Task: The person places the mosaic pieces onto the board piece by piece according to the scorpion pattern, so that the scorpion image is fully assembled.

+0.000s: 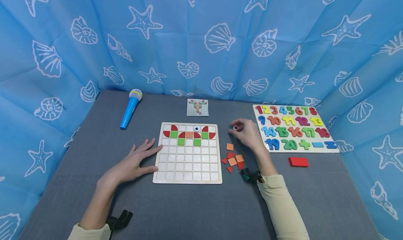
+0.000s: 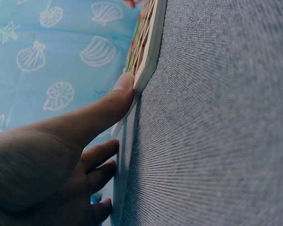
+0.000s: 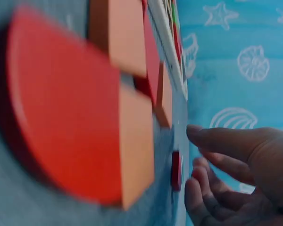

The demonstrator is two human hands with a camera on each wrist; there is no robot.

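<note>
Seashell-print curtain (image 1: 195, 44) behind, tile board (image 1: 188, 158) in progress

On the gray tabletop (image 1: 189, 212), the tile board carries red, green and orange tiles in its upper rows. The left hand (image 1: 130, 166), fingers spread, touches the board's left edge. Right of the board, the right hand (image 1: 249, 133) has thumb and fingers apart around a small red piece (image 3: 176, 170); contact cannot be told. Fetching that piece seems the step in hand; the next move probably calls for a fine pinch, then careful seating in a cell. Farther right of the board, the number board (image 1: 297, 148) reads 1 to 20, plus and minus. No brand is legible.
</note>
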